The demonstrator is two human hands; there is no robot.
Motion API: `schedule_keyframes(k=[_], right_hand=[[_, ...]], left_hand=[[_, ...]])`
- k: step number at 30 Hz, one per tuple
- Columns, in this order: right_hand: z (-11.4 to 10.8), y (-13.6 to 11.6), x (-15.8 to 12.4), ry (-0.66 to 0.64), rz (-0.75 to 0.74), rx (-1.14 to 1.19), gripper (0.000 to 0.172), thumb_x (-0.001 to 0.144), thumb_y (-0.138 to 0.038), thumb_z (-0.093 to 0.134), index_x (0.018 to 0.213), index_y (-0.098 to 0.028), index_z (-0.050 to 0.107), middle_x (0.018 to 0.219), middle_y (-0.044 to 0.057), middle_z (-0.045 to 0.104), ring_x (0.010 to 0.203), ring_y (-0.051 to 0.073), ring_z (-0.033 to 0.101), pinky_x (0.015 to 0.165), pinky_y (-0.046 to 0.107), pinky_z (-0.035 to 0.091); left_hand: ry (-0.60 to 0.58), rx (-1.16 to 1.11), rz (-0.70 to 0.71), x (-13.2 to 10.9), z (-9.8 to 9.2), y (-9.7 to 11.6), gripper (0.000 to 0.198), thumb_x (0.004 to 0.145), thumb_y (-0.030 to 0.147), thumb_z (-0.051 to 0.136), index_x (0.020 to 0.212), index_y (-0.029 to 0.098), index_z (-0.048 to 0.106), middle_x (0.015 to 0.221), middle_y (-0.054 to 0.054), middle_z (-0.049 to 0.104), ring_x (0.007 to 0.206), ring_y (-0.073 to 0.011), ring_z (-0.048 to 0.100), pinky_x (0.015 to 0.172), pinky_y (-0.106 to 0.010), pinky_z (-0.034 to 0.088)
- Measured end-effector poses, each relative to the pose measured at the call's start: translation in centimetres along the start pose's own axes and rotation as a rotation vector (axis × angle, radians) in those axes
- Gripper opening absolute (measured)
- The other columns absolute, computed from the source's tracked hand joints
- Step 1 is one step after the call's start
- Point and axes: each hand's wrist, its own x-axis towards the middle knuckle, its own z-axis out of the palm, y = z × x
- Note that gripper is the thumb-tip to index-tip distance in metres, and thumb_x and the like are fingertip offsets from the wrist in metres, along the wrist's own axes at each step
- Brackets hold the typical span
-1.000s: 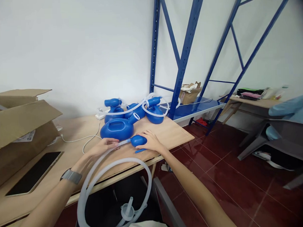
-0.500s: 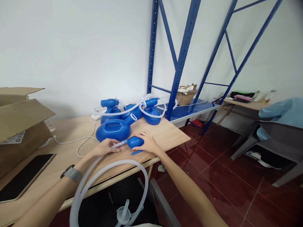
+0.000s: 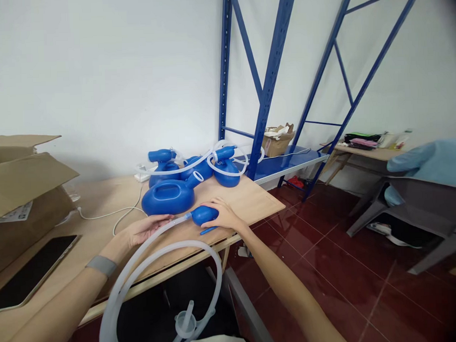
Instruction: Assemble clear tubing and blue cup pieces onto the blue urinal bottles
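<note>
My right hand (image 3: 222, 214) is wrapped round a blue bulb-shaped plastic piece (image 3: 200, 216) with a thin blue strip (image 3: 208, 230) below it. A translucent hose (image 3: 155, 236) is joined to the piece's left end and loops down over the table edge to my lap. Behind the hose my left hand (image 3: 149, 228) lies with its palm turned up and fingers stretched out, holding nothing. On the hose's lower part hangs a clear plastic cap with a spout (image 3: 186, 323). Just beyond my hands a blue urinal bottle (image 3: 168, 197) lies with its neck pointing up and right.
More blue bottles with hoses (image 3: 226, 172) stand at the back of the wooden table (image 3: 97, 195). To the left are an open cardboard box (image 3: 31, 218) and a dark tablet (image 3: 33, 270). A blue metal rack (image 3: 272, 84) rises behind. A person in light blue (image 3: 433, 161) sits at the right.
My left hand has let go of the hose, moved left and turned palm up with fingers opened. My right hand still grips the blue piece. The view has shifted slightly.
</note>
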Motion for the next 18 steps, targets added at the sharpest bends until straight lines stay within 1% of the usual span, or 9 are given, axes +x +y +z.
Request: schedule_keyframes(k=[2,3,5,6,8,10,12,15,18], right_hand=[[0.1,0.2,0.0,-0.004,-0.002,0.0,0.077,0.069,-0.058,0.094,0.136,-0.029,0.071,0.125,0.008,0.07,0.122,0.03,0.061,0.11,0.047,0.049],[0.1,0.2,0.1,-0.005,-0.007,-0.004,0.077,0.069,-0.058,0.094,0.136,-0.029,0.072,0.124,0.008,0.071,0.122,0.03,0.061,0.11,0.047,0.049],[0.1,0.2,0.1,-0.006,-0.019,-0.014,0.076,0.069,-0.058,0.094,0.135,-0.028,0.072,0.122,0.008,0.071,0.12,0.03,0.061,0.109,0.046,0.049],[0.1,0.1,0.1,-0.006,-0.023,-0.019,0.076,0.069,-0.058,0.094,0.135,-0.028,0.072,0.121,0.008,0.072,0.119,0.03,0.061,0.108,0.046,0.05],[0.1,0.0,0.1,-0.005,-0.024,-0.028,0.075,0.069,-0.059,0.094,0.134,-0.028,0.072,0.12,0.008,0.072,0.119,0.03,0.061,0.108,0.046,0.05],[0.1,-0.1,0.1,-0.002,-0.022,-0.034,0.074,0.07,-0.059,0.093,0.134,-0.028,0.073,0.121,0.008,0.072,0.119,0.03,0.061,0.108,0.046,0.05],[0.0,-0.2,0.1,-0.002,-0.022,-0.033,0.074,0.07,-0.058,0.093,0.135,-0.029,0.072,0.121,0.008,0.072,0.119,0.03,0.061,0.108,0.046,0.05],[0.0,-0.2,0.0,0.003,-0.024,-0.027,0.075,0.069,-0.057,0.094,0.135,-0.029,0.072,0.12,0.008,0.071,0.117,0.03,0.062,0.108,0.046,0.05],[0.1,-0.2,0.0,0.018,-0.028,-0.017,0.075,0.069,-0.057,0.094,0.135,-0.029,0.072,0.12,0.008,0.071,0.117,0.03,0.062,0.107,0.046,0.051]], left_hand=[[-0.067,-0.076,-0.037,0.0,0.2,-0.1,0.021,0.082,0.025,0.082,0.103,0.024,0.078,0.1,-0.007,0.08,0.082,-0.0188,0.077,0.073,-0.024,0.067],[-0.107,-0.105,-0.057,-0.1,0.4,-0.1,0.021,0.081,0.025,0.084,0.102,0.024,0.079,0.098,-0.007,0.08,0.078,-0.0178,0.076,0.071,-0.023,0.067],[-0.182,-0.148,-0.129,-0.3,0.8,0.0,0.016,0.083,0.029,0.085,0.096,0.021,0.08,0.091,-0.008,0.079,0.069,-0.0151,0.073,0.064,-0.02,0.065],[-0.212,-0.161,-0.175,-0.3,0.9,0.1,0.017,0.086,0.034,0.083,0.095,0.019,0.08,0.088,-0.008,0.078,0.067,-0.014,0.071,0.061,-0.018,0.064],[-0.249,-0.167,-0.272,-0.4,1.1,0.1,0.027,0.092,0.044,0.076,0.096,0.017,0.079,0.09,-0.011,0.079,0.066,-0.0133,0.071,0.059,-0.017,0.062],[-0.273,-0.162,-0.362,-0.3,1.2,0.2,0.037,0.096,0.051,0.068,0.096,0.016,0.079,0.092,-0.014,0.08,0.066,-0.0149,0.072,0.054,-0.017,0.061],[-0.276,-0.16,-0.398,-0.1,1.2,0.2,0.041,0.096,0.054,0.065,0.09,0.016,0.078,0.089,-0.015,0.08,0.064,-0.0165,0.072,0.048,-0.018,0.059],[-0.294,-0.211,-0.429,0.1,1.2,0.2,0.041,0.094,0.056,0.064,0.085,0.018,0.076,0.083,-0.015,0.079,0.059,-0.0172,0.071,0.044,-0.02,0.057],[-0.315,-0.251,-0.451,0.3,1.4,0.4,0.037,0.093,0.052,0.065,0.089,0.017,0.076,0.08,-0.015,0.078,0.06,-0.0181,0.071,0.044,-0.021,0.057]])
